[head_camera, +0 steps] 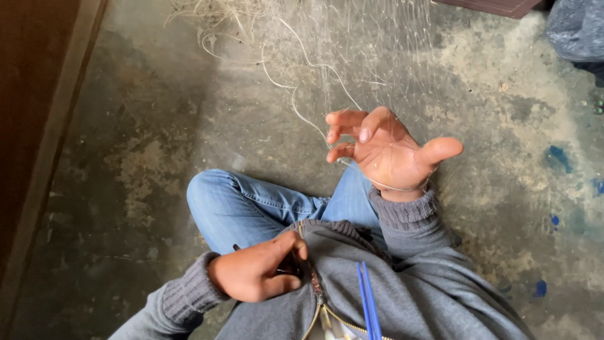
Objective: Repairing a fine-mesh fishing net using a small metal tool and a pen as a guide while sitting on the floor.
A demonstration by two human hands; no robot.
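I sit on a concrete floor with a knee in blue jeans (245,204) bent in front of me. My right hand (384,151) is raised palm up, fingers curled and apart, with fine clear netting (371,56) draped over it and a thin line looped round the wrist. My left hand (255,274) rests low against my grey zip jacket (377,283), fingers closed round a small dark object that is mostly hidden. The netting stretches away from my right hand toward the top of the view.
A white cord (296,94) trails through the netting on the floor (151,145). Dry straw-like fibres (214,12) lie at the top. A brown wooden edge (44,126) runs down the left. Two blue sticks (368,302) poke from my jacket. A dark bundle (579,28) sits top right.
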